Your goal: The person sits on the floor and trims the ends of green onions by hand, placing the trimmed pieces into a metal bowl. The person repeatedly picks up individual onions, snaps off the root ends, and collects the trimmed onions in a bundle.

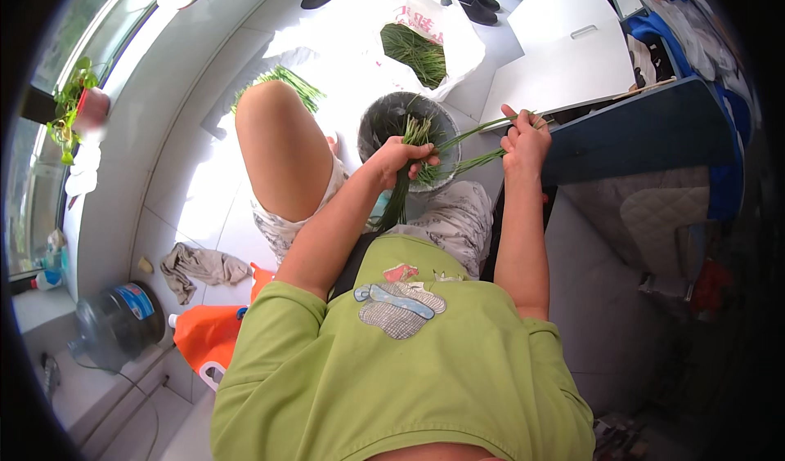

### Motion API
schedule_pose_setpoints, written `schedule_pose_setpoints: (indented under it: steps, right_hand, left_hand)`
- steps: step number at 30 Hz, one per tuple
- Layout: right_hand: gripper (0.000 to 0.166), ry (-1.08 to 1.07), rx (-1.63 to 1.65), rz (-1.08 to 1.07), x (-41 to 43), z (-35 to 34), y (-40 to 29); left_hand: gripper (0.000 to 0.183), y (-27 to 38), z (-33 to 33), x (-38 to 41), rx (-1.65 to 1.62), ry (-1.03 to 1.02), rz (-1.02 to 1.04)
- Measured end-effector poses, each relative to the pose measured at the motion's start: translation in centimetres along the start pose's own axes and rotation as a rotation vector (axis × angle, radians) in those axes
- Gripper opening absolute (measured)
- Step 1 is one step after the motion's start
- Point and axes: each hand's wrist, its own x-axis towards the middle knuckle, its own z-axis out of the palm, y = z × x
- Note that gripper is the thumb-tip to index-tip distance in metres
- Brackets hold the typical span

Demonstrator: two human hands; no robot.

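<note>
My left hand (402,159) is closed around a bundle of long green stalks (398,198), likely garlic chives or scapes, above a lined bucket (374,121). The pale cut ends point away from me and the dark tips hang towards my lap. Off to the right, my right hand (525,139) pinches a few thin strands (481,157) that stretch back to the bundle. Loose green bits lie inside the bucket, partly hidden by my left hand. Beyond it, a white plastic bag (463,50) with red print stands open with many more stalks (414,53) in it.
Another pile of stalks (297,87) lies on the floor past my left knee. A white cabinet (567,50) borders the right side. At left are a grey cloth (202,268), an orange container (208,335) and a large water bottle (116,323). Dark shoes (475,4) sit at the far end.
</note>
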Motion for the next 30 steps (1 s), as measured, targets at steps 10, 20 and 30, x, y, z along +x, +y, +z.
schedule_pose_setpoints:
  steps: [10, 20, 30]
  right_hand:
    - [0.01, -0.021, 0.066, -0.111, -1.2, 0.6, 1.4]
    - [0.008, -0.331, -0.196, -0.008, -1.6, 0.5, 2.4]
    - [0.015, -0.506, -0.375, 0.281, -3.1, 1.8, 6.4]
  left_hand:
    - [0.021, -1.5, -1.8, 1.9, -0.133, 0.241, -0.014]
    - [0.02, -0.4, -0.5, 0.7, -0.265, 0.165, 0.117]
    - [0.018, -0.3, -0.3, 0.1, -0.075, -0.102, 0.102]
